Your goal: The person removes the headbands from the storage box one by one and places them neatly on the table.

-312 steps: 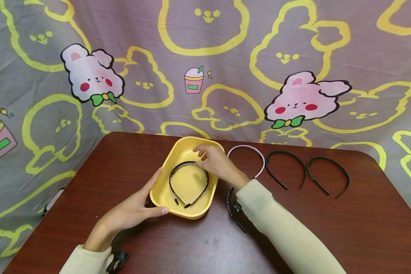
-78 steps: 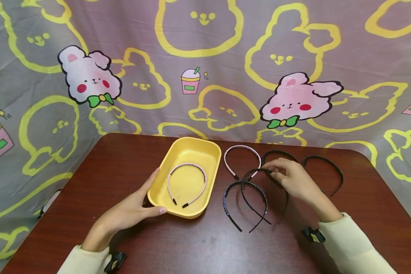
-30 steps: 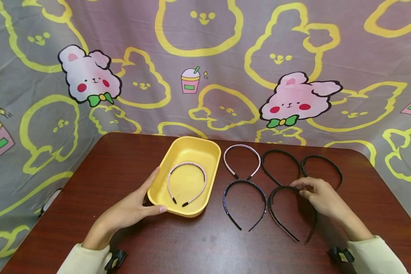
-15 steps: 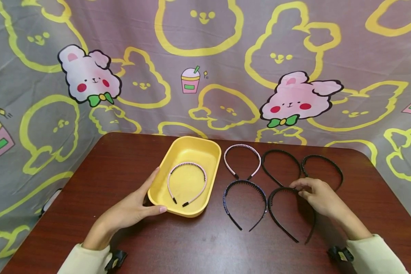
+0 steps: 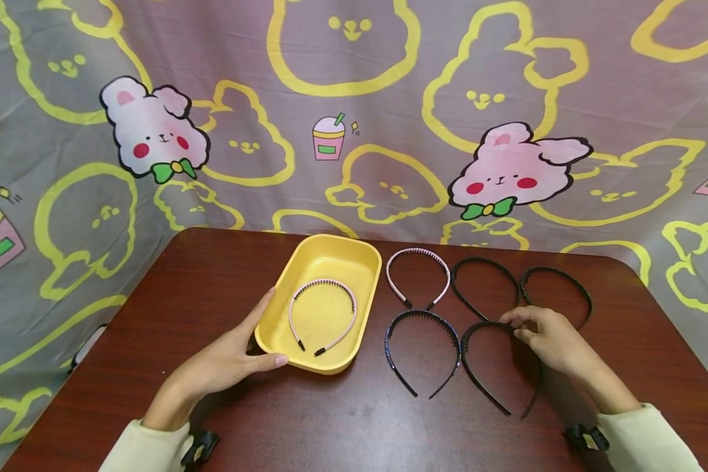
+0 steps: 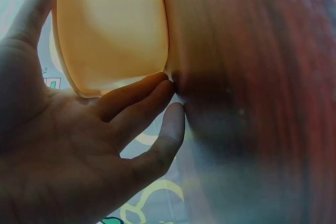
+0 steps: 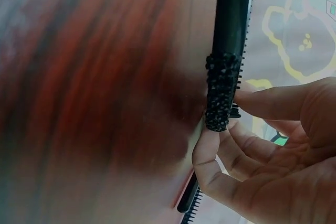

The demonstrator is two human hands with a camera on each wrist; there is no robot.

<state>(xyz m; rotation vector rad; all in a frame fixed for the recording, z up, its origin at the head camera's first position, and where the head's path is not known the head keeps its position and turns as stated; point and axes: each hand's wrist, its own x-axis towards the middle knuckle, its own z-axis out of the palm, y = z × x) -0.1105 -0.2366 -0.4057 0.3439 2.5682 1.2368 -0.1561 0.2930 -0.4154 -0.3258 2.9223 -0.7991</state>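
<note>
My left hand (image 5: 227,360) holds the near-left corner of a yellow plastic tray (image 5: 330,249), thumb at the near rim and fingers along the left side. In the left wrist view the fingers curl against the tray's wall (image 6: 113,24). A pink toothed headband (image 5: 320,282) lies inside. At the right, my right hand (image 5: 551,337) pinches a black toothed headband (image 5: 482,385) near the top of its arch, its ends toward me. The right wrist view shows dark sparkly beading on this headband (image 7: 223,93), with thumb and fingers on either side.
Right of the tray lie a second pink headband (image 5: 417,250) and, nearer, a blue sparkly one (image 5: 387,341). Two more black headbands (image 5: 486,259) lie at the back right. A patterned cloth (image 5: 389,118) hangs behind the brown table (image 5: 342,426).
Over ten seconds, a black headband left the tray, where the pink one remains. My right hand carried a black headband to the front right and lowered it. Lately its ends shifted slightly left.
</note>
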